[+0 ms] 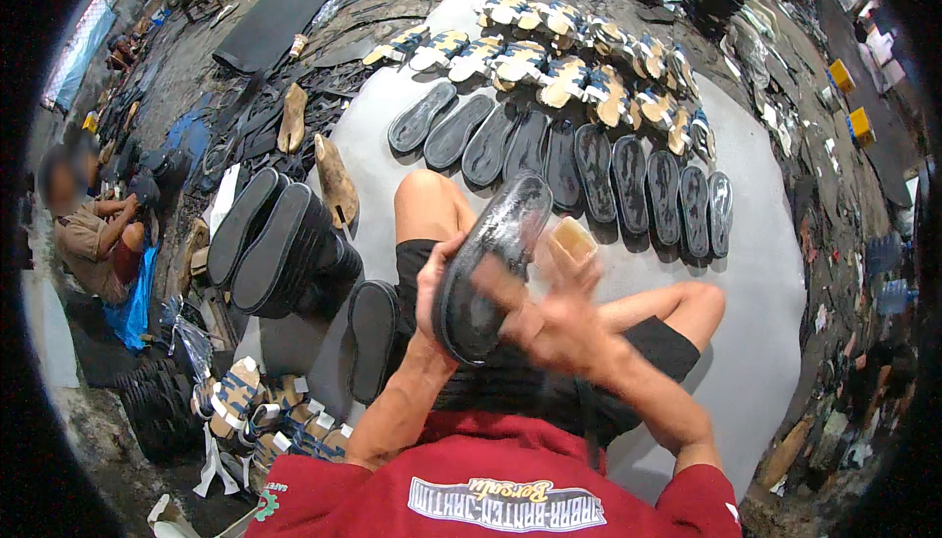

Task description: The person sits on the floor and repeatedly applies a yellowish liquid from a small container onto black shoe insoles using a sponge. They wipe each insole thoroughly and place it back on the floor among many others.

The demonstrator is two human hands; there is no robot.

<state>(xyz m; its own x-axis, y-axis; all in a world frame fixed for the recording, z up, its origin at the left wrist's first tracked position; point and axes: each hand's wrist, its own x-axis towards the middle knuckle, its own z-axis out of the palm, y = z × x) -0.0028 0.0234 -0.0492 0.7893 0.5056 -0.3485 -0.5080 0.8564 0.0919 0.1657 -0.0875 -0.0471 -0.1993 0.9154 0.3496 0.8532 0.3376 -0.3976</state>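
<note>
The grey sheet [751, 342] is carrying most of the work. Along its far edge, strapped sandals [564, 81] are standing close together. In front of them, an arc of glossy black soles [594, 175] is running from the far left part of the sheet toward its right edge. Between the right end of the arc and the sheet's right and near right edges, bare grey surface is showing; this area is likely offering the most room for moving. By the left edge, a stack of dark soles [289, 253] is standing and is probably restricting travel on that side.

The held sole [496, 224] is sitting raised and tilted above the near half of the sheet, beyond the person's lap. It is appearing thick, so it is probably behaving as light, firm but slightly flexible, and not fragile. Its upper face is shining in patches and may be wet or slippery; the side wall is offering the safer hold.

The left hand [432, 288] is grasping the sole by its left side. The right hand [554, 327] is blurring across the face; its grip cannot be determined. A small yellowish object [572, 242] is showing just beyond it, its kind unclear.
</note>
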